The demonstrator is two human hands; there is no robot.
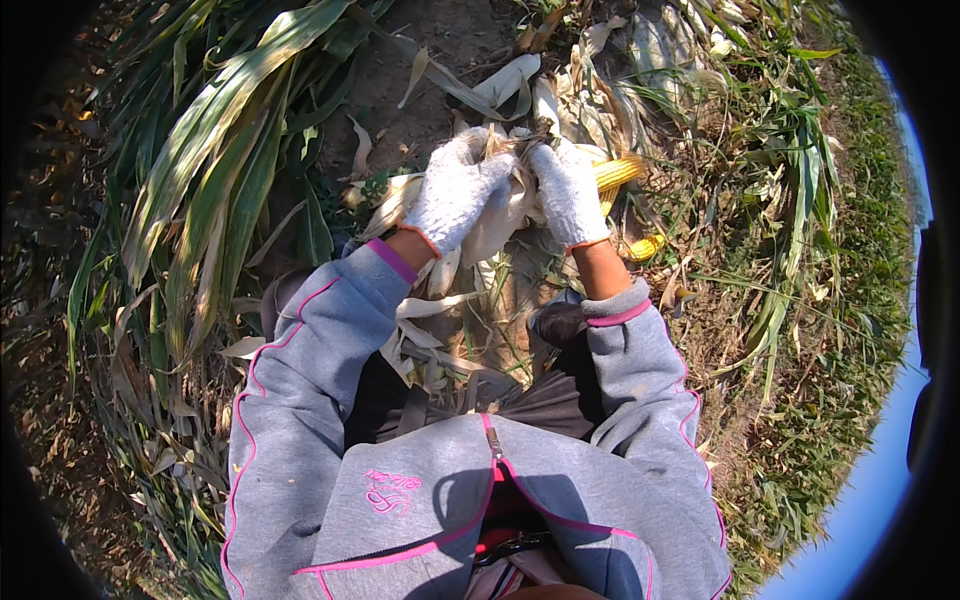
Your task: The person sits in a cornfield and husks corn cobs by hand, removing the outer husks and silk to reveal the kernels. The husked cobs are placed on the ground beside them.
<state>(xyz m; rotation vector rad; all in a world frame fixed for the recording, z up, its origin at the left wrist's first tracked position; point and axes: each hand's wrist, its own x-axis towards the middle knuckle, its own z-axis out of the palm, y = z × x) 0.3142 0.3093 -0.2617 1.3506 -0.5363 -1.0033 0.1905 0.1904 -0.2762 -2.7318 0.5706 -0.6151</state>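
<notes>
My left hand (459, 184), in a white knitted glove with an orange cuff edge, grips the tip of an ear of corn in pale dry husk (495, 221). Close beside it, my right hand (568, 187), gloved alike, pinches husk near the same tip. The husk hangs down between the two hands; the kernels inside are hidden. Bare yellow corn cobs (619, 172) lie just right of my right hand, partly behind it. Another yellow cob (646, 247) rests lower, beside the right wrist.
Long green and drying corn leaves (217, 150) are heaped at the left. Pale husks (664, 52) lie at the upper right. Brown soil (409, 97) shows beyond the hands. Loose husks (427, 304) lie between my feet, with a dark shoe (561, 324) at the right.
</notes>
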